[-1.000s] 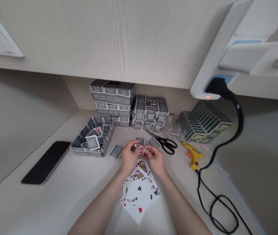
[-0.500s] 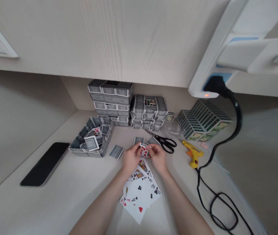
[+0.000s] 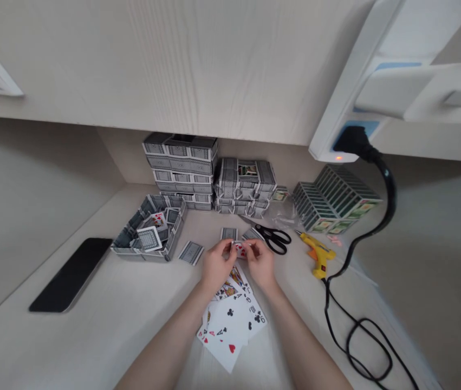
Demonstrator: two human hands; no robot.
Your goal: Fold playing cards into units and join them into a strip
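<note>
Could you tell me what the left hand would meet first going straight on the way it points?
The left hand pinches a small card with the right hand; past it, probably the face-down card on the desk, though depth is unclear.

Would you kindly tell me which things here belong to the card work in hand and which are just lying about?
In hand: left hand, right hand, held card, face-up cards beneath.
Lying about: phone, scissors, glue gun, stacked card trays.
</note>
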